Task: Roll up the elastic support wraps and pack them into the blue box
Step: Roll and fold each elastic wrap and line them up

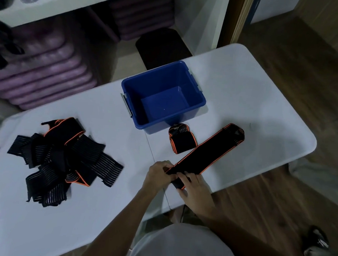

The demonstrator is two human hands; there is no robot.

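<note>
Both hands, left hand (158, 172) and right hand (194, 186), on wrap (206, 152) near blue box (193, 111).

One blue box (163, 95) stands on one white table (246, 97); just in front of the box lies one rolled wrap (182, 141); to the right of that, one long wrap (208, 152) lies stretched out; well left of the box sits one heap of loose wraps (62, 160), too tangled to count; two hands work in front of the box.
</note>
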